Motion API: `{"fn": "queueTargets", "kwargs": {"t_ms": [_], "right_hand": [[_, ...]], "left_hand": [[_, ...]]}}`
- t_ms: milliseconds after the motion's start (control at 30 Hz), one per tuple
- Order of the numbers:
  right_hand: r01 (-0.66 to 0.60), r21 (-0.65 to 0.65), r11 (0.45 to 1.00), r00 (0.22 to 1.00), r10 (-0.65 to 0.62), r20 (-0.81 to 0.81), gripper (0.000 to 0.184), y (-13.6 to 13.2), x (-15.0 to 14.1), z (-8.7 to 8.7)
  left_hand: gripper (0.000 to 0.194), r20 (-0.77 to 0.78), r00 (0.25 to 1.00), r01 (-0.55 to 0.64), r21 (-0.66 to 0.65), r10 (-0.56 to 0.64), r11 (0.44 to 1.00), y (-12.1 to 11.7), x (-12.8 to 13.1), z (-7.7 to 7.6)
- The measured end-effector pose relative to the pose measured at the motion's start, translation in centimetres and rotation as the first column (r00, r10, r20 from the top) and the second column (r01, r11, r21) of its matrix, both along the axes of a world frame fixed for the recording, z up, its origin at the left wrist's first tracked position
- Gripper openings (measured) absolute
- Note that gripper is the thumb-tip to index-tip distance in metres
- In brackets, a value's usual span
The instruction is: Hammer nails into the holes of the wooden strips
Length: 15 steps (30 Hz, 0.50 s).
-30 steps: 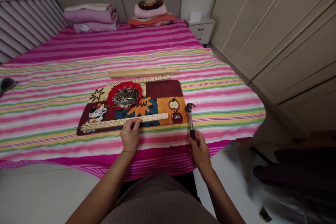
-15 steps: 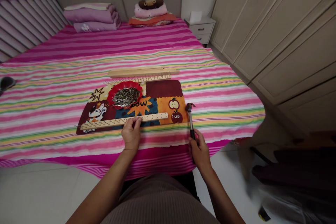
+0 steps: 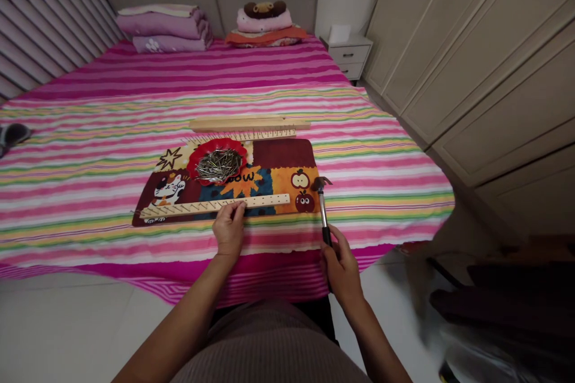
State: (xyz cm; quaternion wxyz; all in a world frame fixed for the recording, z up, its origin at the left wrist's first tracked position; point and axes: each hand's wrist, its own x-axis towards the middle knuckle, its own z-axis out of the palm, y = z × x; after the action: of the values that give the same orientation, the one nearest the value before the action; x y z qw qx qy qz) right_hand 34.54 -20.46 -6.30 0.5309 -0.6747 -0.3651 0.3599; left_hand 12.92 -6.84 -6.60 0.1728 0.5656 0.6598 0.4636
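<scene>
A pale wooden strip (image 3: 265, 200) lies across the near part of a patterned mat (image 3: 283, 152). Slanted nails stand along its left part, and small dark holes or marks show on its right part. My left hand (image 3: 230, 227) is at the strip's near edge, thumb and forefinger pinched together at the end of the nail row; whatever is between the fingertips is too small to make out. In my right hand (image 3: 342, 266) is a claw hammer (image 3: 322, 206), gripped by its black handle, its head over the mat's right edge. A red scalloped bowl (image 3: 193, 164) of nails (image 3: 220, 164) sits on the mat.
Behind the mat lie another nail-studded strip (image 3: 269, 133) and bare wooden strips (image 3: 251, 124). A striped cloth (image 3: 381, 173) covers the bed. Folded bedding (image 3: 166, 27) is stacked at the far end. A dark object (image 3: 13, 136) rests at far left; wardrobes (image 3: 476, 60) line the right.
The hammer head has shifted slightly left, towards the mat's edge. My left hand stays pinched at the same place on the strip. The whole view has moved a little.
</scene>
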Motion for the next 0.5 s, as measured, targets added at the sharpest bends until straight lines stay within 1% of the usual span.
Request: {"fn": "queueTargets", "kwargs": {"t_ms": [100, 200, 267, 367, 500], "right_hand": [[-0.191, 0.028, 0.981, 0.980, 0.193, -0.058, 0.046, -0.7, -1.2, 2.2], [-0.395, 0.042, 0.918, 0.918, 0.395, -0.013, 0.043, -0.7, -2.6, 4.3], [-0.488, 0.043, 0.872, 0.873, 0.487, 0.039, 0.042, -0.1, -3.6, 5.3], [-0.557, 0.043, 0.830, 0.829, 0.551, 0.095, 0.043, 0.9, -4.7, 5.8], [-0.581, 0.004, 0.814, 0.805, 0.574, 0.152, 0.043, 1.8, -5.5, 6.3]], "left_hand": [[0.021, -0.029, 1.000, 0.007, -0.008, -0.007, 1.000, 0.1, 0.3, -0.2], [0.018, -0.096, 0.995, 0.006, -0.023, -0.008, 1.000, 0.2, 0.6, -0.2], [0.017, -0.153, 0.988, 0.013, -0.046, -0.020, 0.999, 0.2, 0.7, 0.0], [0.017, -0.231, 0.972, 0.028, -0.084, -0.047, 0.996, 0.1, 0.7, 0.3], [0.018, -0.297, 0.952, 0.037, -0.115, -0.070, 0.993, 0.0, 0.7, 0.4]]}}
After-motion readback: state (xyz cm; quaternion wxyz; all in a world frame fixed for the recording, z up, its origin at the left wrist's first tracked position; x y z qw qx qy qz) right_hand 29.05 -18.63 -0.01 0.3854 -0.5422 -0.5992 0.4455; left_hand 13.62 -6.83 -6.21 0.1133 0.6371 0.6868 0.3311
